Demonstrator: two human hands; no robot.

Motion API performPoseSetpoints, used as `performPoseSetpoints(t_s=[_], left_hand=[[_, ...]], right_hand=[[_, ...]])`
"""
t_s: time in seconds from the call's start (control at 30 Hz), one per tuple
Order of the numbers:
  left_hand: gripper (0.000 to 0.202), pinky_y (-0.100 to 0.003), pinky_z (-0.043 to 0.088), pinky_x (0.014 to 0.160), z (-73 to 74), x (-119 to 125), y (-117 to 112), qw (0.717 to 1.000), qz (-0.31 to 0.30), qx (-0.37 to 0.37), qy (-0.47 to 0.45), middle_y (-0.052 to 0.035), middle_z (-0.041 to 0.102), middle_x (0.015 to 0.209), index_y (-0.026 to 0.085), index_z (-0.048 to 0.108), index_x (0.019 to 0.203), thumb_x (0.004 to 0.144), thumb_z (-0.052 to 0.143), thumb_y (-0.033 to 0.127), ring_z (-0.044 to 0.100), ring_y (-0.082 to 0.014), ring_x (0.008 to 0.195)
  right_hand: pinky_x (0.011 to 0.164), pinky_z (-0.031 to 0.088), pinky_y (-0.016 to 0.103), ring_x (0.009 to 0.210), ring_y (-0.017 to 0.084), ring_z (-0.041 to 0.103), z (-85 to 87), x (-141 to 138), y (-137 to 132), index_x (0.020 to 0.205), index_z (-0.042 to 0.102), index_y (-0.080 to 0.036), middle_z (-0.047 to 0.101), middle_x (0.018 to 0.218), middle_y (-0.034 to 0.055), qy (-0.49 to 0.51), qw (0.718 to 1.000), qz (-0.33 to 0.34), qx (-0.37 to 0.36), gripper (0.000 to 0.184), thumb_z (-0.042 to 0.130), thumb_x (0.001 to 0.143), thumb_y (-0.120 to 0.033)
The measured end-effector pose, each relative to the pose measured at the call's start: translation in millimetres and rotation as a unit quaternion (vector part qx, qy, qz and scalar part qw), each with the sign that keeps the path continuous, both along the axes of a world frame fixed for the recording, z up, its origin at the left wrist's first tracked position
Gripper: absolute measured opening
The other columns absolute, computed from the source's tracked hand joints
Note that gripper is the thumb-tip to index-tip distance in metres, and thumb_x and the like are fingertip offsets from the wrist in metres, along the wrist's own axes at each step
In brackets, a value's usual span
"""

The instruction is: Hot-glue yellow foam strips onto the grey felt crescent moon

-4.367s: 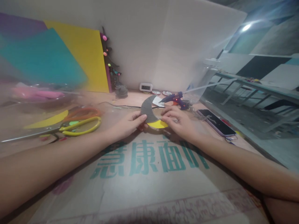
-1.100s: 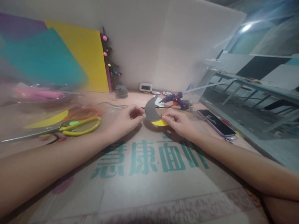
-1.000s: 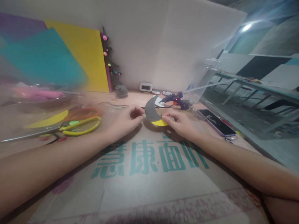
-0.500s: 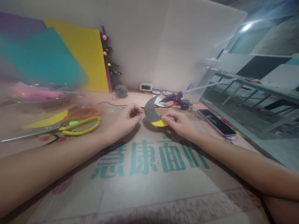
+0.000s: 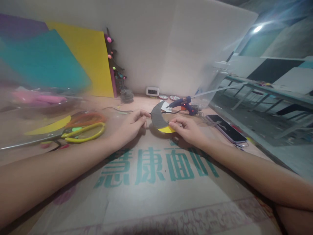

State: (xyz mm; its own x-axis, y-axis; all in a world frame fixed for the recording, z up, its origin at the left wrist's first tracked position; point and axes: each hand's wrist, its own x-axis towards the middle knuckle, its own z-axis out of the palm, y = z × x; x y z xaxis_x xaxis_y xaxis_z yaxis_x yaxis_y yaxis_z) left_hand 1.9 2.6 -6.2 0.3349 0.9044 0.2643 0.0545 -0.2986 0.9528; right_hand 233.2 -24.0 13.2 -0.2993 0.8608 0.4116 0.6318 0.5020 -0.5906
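My right hand point(image 5: 187, 129) pinches the near end of a grey crescent point(image 5: 157, 117), thumb and forefinger pressed together on the yellow piece point(image 5: 166, 130) that lies at that end. The crescent stands tilted up off the cardboard sheet point(image 5: 156, 182), and its far tip points toward the wall. My left hand point(image 5: 132, 126) lies just to the left of it, fingers loosely curled, with the forefinger reaching to the crescent's left edge. I cannot tell whether it grips the edge or only touches it.

Both forearms rest on the cardboard, which covers the near part of the desk point(image 5: 139, 102) and carries large green characters. Just beyond the crescent lies a blue glue gun point(image 5: 183, 103), its nozzle toward the left. Right of my right hand, a phone point(image 5: 226, 128) lies flat with its screen dark. Well to the left are yellow-handled scissors point(image 5: 84, 131), with an orange-handled pair point(image 5: 85, 117) just behind them. A small clock point(image 5: 152, 91) stands at the far wall, and a yellow sheet point(image 5: 90, 58) and a teal sheet point(image 5: 41, 62) lean at the far left.
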Motion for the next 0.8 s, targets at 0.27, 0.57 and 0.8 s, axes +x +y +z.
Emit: performPoseSetpoints(t_s=[0.27, 0.57, 0.8], left_hand=[[0.026, -0.021, 0.044, 0.059, 9.9, 0, -10, 0.993, 0.035, 0.082, 0.075, 0.0012, 0.056, 0.078, 0.020, 0.054, 0.113, 0.089, 0.050, 0.030, 0.055, -0.0111, 0.069], [0.042, -0.036, 0.050, 0.093, 0.7, 0, -8, 0.975, -0.034, 0.149, 0.162, -0.0055, 0.062, 0.106, 0.022, 0.052, 0.126, 0.084, 0.058, 0.026, 0.061, -0.0179, 0.101], [0.043, -0.037, 0.050, 0.095, -0.9, -1, -8, 0.971, -0.043, 0.157, 0.175, -0.0057, 0.061, 0.117, 0.024, 0.052, 0.123, 0.082, 0.062, 0.030, 0.061, -0.0194, 0.107]], right_hand=[[0.069, 0.042, 0.026, 0.075, 0.015, 0.058, -0.3, 0, 1, 0.079, 0.063, -0.016, 0.065, 0.081, 0.0034, -0.002, 1.000, -0.001, -0.003, 0.021, 0.053, 0.088, -0.032], [0.067, 0.041, 0.026, 0.070, 0.014, 0.056, -0.2, 1, 1, 0.074, 0.061, -0.017, 0.063, 0.076, 0.0022, 0.006, 1.000, -0.001, -0.001, 0.024, 0.052, 0.088, -0.033], [0.067, 0.042, 0.026, 0.071, 0.014, 0.057, 1.4, 0, 0, 0.075, 0.061, -0.017, 0.064, 0.077, 0.0024, -0.006, 1.000, 0.004, -0.005, 0.023, 0.052, 0.088, -0.032]])
